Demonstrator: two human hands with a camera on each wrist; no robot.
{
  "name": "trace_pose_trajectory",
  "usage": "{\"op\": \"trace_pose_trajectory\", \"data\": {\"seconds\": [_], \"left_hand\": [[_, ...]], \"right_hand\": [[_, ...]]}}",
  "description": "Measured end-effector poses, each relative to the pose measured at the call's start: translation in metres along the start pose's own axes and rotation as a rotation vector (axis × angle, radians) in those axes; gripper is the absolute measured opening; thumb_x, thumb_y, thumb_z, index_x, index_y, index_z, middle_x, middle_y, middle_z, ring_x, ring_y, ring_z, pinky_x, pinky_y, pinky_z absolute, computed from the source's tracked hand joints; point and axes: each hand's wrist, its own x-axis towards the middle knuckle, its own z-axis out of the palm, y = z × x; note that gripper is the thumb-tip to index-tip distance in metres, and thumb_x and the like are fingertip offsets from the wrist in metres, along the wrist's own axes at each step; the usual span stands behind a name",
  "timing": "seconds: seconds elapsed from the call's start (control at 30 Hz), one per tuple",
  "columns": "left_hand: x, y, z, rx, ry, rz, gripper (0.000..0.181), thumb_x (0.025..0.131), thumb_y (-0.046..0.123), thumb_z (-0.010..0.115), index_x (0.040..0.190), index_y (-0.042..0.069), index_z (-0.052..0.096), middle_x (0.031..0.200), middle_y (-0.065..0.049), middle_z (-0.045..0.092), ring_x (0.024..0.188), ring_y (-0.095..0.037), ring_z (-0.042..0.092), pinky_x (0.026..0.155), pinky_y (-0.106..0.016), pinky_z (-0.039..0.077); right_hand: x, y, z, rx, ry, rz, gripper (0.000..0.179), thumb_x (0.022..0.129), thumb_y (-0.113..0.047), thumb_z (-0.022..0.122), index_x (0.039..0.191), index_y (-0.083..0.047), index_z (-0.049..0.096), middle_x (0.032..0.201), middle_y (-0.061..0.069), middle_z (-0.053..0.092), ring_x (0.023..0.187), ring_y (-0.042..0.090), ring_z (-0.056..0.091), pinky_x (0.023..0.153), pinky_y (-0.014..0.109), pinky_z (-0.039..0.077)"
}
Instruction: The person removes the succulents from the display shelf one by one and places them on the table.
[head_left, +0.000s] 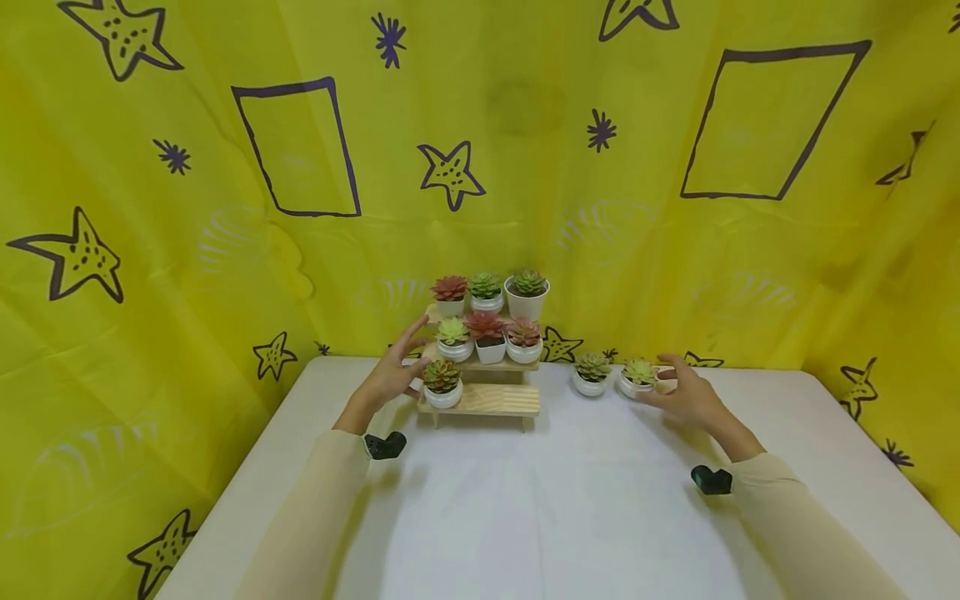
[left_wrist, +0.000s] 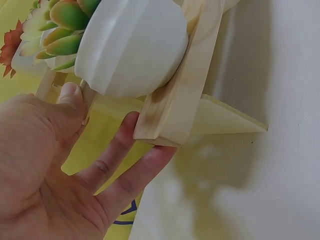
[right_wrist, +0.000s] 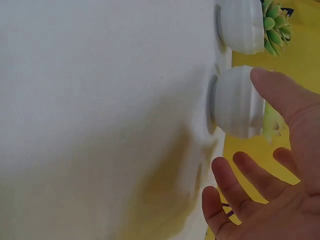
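Observation:
A tiered wooden stand [head_left: 480, 402] bears several small potted succulents in white pots. My left hand [head_left: 388, 377] is at the stand's left end. In the left wrist view, fingertips [left_wrist: 162, 154] touch the end of the lowest shelf [left_wrist: 172, 107], and the thumb lies by the shelf above. A succulent with orange-tipped green leaves [head_left: 442, 385] sits on that lowest shelf, close to this hand. My right hand [head_left: 686, 393] is around the right side of a pale-green potted succulent [head_left: 637, 379] on the table. Its thumb overlaps the white pot [right_wrist: 237, 102], while the other fingers are spread apart from it.
Left of that pot stands another green potted succulent [head_left: 592, 375] on the white table [head_left: 525, 508]. A yellow patterned cloth [head_left: 525, 167] hangs behind the table and along its sides. The stand's middle and top shelves hold pots in rows.

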Motion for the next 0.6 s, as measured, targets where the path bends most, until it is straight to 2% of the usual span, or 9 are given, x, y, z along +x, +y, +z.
{"op": "trace_pose_trajectory", "data": {"seconds": [0.13, 0.3, 0.47, 0.6], "left_hand": [[0.000, 0.000, -0.001, 0.001, 0.000, 0.004, 0.075, 0.108, 0.007, 0.051, 0.164, 0.044, 0.016, 0.165, -0.021, 0.026, 0.102, -0.037, 0.068, 0.061, -0.047, 0.061], [0.000, 0.000, 0.001, -0.002, -0.001, 0.002, 0.075, 0.108, 0.009, 0.053, 0.163, 0.046, 0.017, 0.165, -0.018, 0.027, 0.107, -0.039, 0.063, 0.061, -0.044, 0.061], [0.000, 0.000, 0.001, 0.004, -0.003, 0.009, 0.076, 0.107, 0.010, 0.054, 0.163, 0.047, 0.017, 0.165, -0.018, 0.028, 0.100, -0.034, 0.063, 0.062, -0.045, 0.061], [0.000, 0.000, 0.001, 0.006, 0.004, -0.003, 0.075, 0.108, 0.010, 0.053, 0.162, 0.047, 0.018, 0.165, -0.018, 0.028, 0.101, -0.037, 0.064, 0.063, -0.046, 0.061]], "right_hand": [[-0.001, -0.004, -0.007, -0.045, 0.007, -0.026, 0.099, 0.093, -0.044, 0.076, 0.158, 0.006, 0.020, 0.144, 0.039, 0.044, 0.116, 0.054, 0.058, 0.091, 0.065, 0.050], [-0.003, -0.014, -0.016, -0.052, 0.039, -0.074, 0.098, 0.092, -0.042, 0.077, 0.158, 0.005, 0.021, 0.146, 0.039, 0.042, 0.117, 0.058, 0.054, 0.091, 0.067, 0.049], [-0.002, -0.024, -0.022, -0.064, 0.082, -0.129, 0.094, 0.092, -0.035, 0.079, 0.157, 0.005, 0.024, 0.147, 0.039, 0.041, 0.114, 0.059, 0.054, 0.089, 0.066, 0.050], [-0.001, -0.031, -0.023, -0.059, 0.109, -0.156, 0.092, 0.092, -0.031, 0.080, 0.158, 0.004, 0.026, 0.147, 0.038, 0.041, 0.115, 0.059, 0.054, 0.089, 0.066, 0.050]]}}
